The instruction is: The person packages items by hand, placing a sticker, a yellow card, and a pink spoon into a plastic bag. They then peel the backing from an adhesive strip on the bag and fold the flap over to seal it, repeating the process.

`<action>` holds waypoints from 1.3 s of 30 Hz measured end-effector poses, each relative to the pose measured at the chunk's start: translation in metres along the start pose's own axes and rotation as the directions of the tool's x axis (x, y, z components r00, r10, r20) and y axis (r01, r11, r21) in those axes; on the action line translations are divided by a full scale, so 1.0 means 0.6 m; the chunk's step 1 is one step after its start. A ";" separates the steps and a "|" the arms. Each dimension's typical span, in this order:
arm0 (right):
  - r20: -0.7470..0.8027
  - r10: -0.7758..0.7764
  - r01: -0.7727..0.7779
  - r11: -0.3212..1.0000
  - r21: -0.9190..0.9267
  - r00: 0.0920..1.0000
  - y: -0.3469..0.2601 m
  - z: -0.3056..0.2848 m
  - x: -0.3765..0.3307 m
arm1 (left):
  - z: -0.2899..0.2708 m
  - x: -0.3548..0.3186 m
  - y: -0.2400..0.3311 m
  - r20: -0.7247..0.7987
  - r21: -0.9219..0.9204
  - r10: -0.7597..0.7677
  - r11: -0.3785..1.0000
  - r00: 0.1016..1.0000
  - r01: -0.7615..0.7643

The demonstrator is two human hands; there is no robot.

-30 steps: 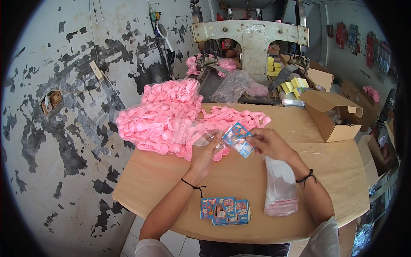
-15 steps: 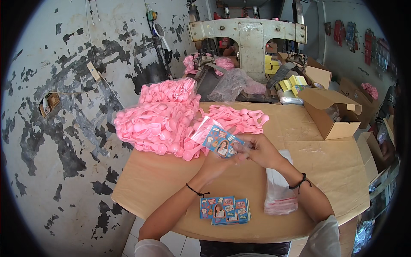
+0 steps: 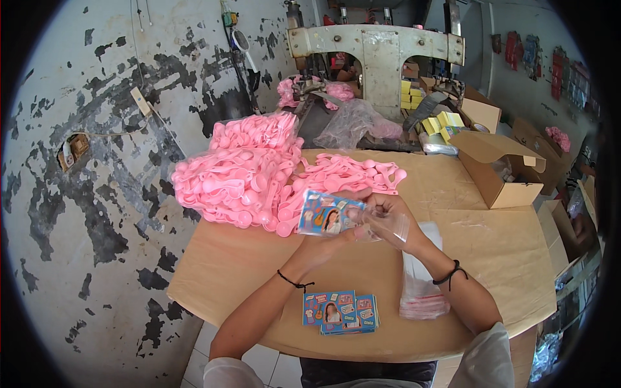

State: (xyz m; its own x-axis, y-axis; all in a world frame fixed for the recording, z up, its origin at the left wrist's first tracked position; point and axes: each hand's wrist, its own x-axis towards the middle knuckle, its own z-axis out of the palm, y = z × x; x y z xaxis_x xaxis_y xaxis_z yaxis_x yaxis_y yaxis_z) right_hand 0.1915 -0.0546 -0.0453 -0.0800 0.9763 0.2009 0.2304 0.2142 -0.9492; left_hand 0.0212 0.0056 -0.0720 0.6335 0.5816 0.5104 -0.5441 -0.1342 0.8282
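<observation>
Above the table, both my hands hold a blue printed card (image 3: pixel 317 213) and a clear plastic bag (image 3: pixel 396 226). The card appears to be at least partly inside the bag. My left hand (image 3: pixel 326 247) is closed on the card from below. My right hand (image 3: pixel 388 210) pinches the bag near the card's right end, and loose film sticks out past its fingers. Closer to me lies a small stack of similar blue cards (image 3: pixel 330 313). A pile of flat clear bags (image 3: pixel 422 284) rests by my right forearm, partly covered by it.
Pink plastic spoons fill bags (image 3: pixel 226 181) at the left, with loose pink spoons (image 3: pixel 349 173) beyond my hands. An opened cardboard box (image 3: pixel 511 191) stands at the table's right. Behind is a large metal press (image 3: pixel 381 48), with yellow boxes (image 3: pixel 443 123) nearby. Peeling wall flanks the left.
The card has turned more level and come slightly down and left. Clear film now shows to the right of my right hand's fingers. The stacks lie as before.
</observation>
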 end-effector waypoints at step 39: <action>0.007 -0.361 0.360 0.932 0.031 0.933 -0.021 -0.097 0.009 | -0.065 0.006 0.007 -0.153 -0.244 -0.036 0.970 0.988 -0.003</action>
State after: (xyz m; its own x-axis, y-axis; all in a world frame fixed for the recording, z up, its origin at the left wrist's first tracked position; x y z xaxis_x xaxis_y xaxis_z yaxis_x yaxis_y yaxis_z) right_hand 0.2448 -0.0504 -0.0185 -0.1649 0.8331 0.5280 0.1558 0.5507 -0.8201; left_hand -0.0001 0.0385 -0.0757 0.5611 0.7016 0.4393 -0.6638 0.0643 0.7452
